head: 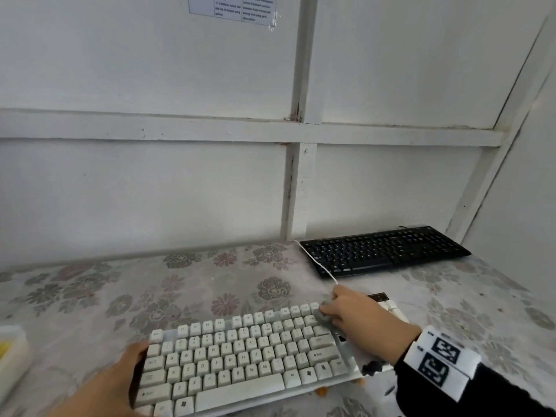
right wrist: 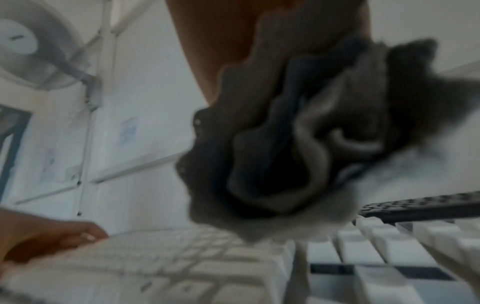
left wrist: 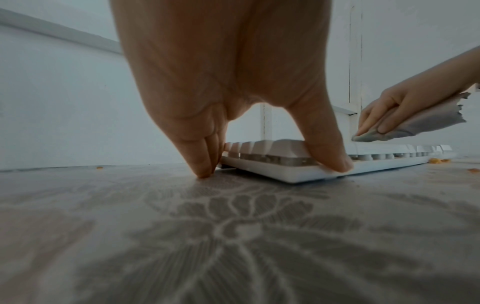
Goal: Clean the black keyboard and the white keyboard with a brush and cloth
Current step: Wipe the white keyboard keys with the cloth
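A: Where the head view shows the lower left of the frame, what does the left hand [head: 120, 383] do?

B: It braces the white keyboard [head: 240, 353] at its left end; the left wrist view shows the thumb pressing the front edge, the fingers [left wrist: 205, 162] pressed together, tips on the floral tablecloth [head: 150, 290].

A: Lower right?

B: The right hand [head: 361, 314] pinches a grey cloth [head: 329, 320] under its fingertips, pressing it onto the keys at the upper right of the white keyboard.

A: And the black keyboard [head: 385, 249]?

B: Right of centre, against the wall, apart from both hands.
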The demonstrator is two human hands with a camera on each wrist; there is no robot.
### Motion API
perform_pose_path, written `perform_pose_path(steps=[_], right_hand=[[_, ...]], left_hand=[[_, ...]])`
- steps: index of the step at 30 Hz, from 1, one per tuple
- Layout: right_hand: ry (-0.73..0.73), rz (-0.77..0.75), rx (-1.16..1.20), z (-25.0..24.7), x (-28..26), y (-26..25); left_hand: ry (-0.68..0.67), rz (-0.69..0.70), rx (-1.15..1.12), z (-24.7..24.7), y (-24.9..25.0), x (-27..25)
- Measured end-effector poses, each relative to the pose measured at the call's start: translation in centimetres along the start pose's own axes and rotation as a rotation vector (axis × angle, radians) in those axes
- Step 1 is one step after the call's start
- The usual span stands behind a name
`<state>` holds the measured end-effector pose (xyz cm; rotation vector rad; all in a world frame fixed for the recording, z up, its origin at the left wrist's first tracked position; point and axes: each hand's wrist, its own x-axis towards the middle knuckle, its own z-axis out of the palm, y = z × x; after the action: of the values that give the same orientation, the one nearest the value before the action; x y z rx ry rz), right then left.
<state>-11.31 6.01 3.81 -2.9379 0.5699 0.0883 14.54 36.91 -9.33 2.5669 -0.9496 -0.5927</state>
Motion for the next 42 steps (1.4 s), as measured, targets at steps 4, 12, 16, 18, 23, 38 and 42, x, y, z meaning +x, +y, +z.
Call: perform_pose_path(steps=[4, 12, 16, 18, 23, 38, 42], right_hand=[[0.048, 0.085, -0.076, 0.6, -0.9, 1.6], [0.149, 0.334, -0.120, 0.2, -2.0, 7.2], [0.121, 0.401, -0.097, -0.8, -1.8, 7.5], [0.138, 0.355, -0.083, -1.1, -1.6, 6.6], [-0.010, 0.043, 0.039, -0.2, -1.0, 2.2], [0.120, 0.416, -0.021, -1.3, -2.5, 7.1], [0.097, 0.078, 0.054, -1.1, -0.2, -0.9]], left_hand=[[-0.001, 0.024, -0.010, -0.6, 1.1, -0.9], [-0.042, 0.043, -0.094, -2.5, 4.5, -3.9], [-0.101, 0.027, -0.145, -4.4, 6.9, -5.7], [-0.116, 0.020, -0.165, -4.9, 7.5, -6.1], [-0.103, 0.017, -0.161, -5.1, 7.7, -6.6], [-0.122, 0.007, -0.175, -5.1, 8.8, -7.4], [-0.121, 0.000, -0.158, -5.1, 8.4, -7.3]])
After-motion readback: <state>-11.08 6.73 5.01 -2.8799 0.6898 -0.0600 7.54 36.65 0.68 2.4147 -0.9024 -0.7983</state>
